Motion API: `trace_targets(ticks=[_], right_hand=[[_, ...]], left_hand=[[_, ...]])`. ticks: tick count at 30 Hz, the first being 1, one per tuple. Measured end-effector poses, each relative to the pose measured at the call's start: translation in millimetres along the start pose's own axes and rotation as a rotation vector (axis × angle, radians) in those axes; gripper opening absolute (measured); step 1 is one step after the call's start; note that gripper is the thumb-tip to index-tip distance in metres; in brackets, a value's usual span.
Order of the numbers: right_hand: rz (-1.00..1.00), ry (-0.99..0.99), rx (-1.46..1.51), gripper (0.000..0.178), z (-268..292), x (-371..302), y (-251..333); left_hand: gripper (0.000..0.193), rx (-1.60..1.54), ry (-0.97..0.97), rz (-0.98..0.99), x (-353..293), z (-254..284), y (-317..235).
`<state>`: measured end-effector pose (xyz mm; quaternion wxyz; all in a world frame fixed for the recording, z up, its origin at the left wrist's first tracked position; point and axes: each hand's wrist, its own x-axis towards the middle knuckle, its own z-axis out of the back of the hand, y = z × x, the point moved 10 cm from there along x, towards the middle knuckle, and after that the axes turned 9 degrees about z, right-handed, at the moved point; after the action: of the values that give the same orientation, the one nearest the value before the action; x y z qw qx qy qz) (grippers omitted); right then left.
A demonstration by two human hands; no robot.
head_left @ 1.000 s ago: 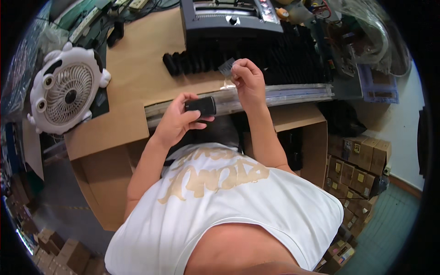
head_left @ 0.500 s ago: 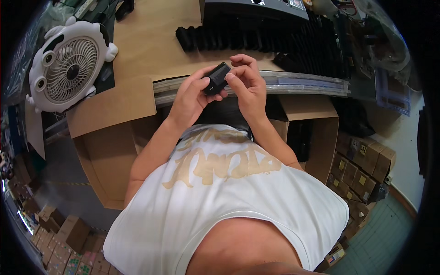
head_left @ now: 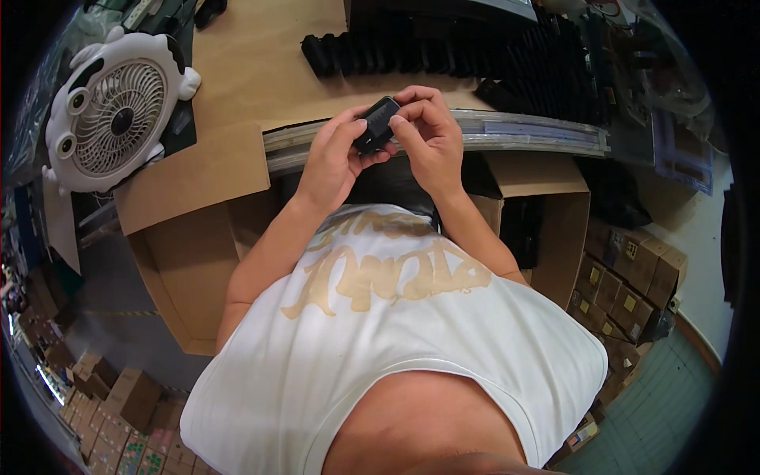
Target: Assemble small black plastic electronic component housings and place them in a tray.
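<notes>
We see one small black device (head_left: pixel 377 125) in the hands, over the front edge of the bench (head_left: pixel 253 79), and we judge it part-way through its handling: it is not yet set down. Our left hand (head_left: pixel 334 154) is closed around its lower left side; our right hand (head_left: pixel 434 146) is curled narrow, thumb against the face and fingertips at the upper right. We cannot tell whether anything thin lies beneath that thumb. From the device, a row of black pieces (head_left: pixel 388 57) runs from eleven to two o'clock; whether those are finished or waiting, we cannot tell.

For edges, plastic-wrapped strips (head_left: pixel 546 133) line the bench front from nine to three o'clock, passing beneath the hands. Brown covering lies toward ten, giving us the broadest room for movement, with the fan (head_left: pixel 120 119) bounding it at nine. Toward twelve, only a narrow band separates us from the row. Open cartons sit below the edge, one (head_left: pixel 186 277) at eight, another (head_left: pixel 566 237) at four.
</notes>
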<state>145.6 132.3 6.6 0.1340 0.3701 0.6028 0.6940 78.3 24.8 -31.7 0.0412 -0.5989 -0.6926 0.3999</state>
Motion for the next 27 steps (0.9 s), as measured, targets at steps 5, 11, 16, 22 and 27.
trace_targets(ticks=[5, 11, 16, 22, 27], right_hand=[[0.007, -0.001, -0.039, 0.006, -0.1, 0.5, 2.6], [0.025, 0.007, -0.093, 0.007, -0.1, 1.6, 0.7], [0.025, 0.023, -0.138, 0.008, -0.6, 0.8, 0.3], [0.064, 0.016, -0.156, 0.01, 1.2, 0.4, 3.8], [0.051, -0.031, -0.131, 0.011, 15.5, -3.7, -0.9]], left_hand=[[0.038, -0.002, -0.024, -0.005, 0.5, 0.9, 0.0], [0.036, 0.067, -0.098, -0.03, 2.2, 1.3, 0.1], [0.033, 0.11, -0.175, -0.103, 2.7, 6.0, -2.1], [0.033, 0.14, -0.196, -0.111, 6.4, 9.1, -0.3], [0.033, 0.168, -0.188, -0.077, 8.6, 10.0, 2.2]])
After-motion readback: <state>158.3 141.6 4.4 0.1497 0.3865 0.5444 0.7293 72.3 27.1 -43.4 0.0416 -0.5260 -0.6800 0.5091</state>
